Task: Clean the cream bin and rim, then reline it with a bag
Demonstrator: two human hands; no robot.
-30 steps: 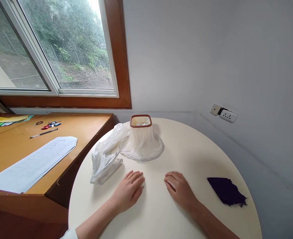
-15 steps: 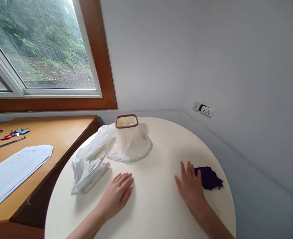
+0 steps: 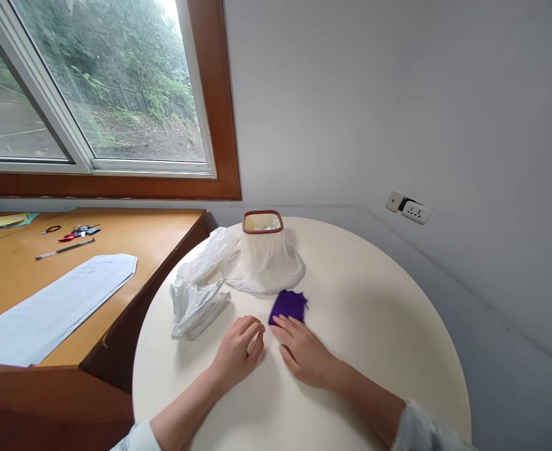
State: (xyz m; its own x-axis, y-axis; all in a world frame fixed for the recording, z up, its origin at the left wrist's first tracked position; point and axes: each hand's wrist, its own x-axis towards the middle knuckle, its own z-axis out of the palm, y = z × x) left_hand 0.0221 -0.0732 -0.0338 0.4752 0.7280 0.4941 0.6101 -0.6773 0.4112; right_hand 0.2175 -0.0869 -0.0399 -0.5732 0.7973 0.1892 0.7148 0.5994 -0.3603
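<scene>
A piece of purple cloth with a frayed edge lies on the round white table in front of me. My right hand rests on its near edge, fingers stretched out and flat, thumb apart. Just left of the cloth, my left hand stays on the tabletop with loosely bent fingers, thumb apart and nothing held. Beyond the cloth stands a small bin with a brown rim, a whitish plastic liner draped around it. Crumpled white plastic bags lie to the left of the bin.
To the left, a wooden desk carries white papers, a pen, a red-handled tool among small items and a dark ring. A wall socket sits on the right wall; a window is at upper left.
The purple cloth has moved from the table's right side to the middle, with my right hand on it. My left hand stays near its place. The view has turned left.
</scene>
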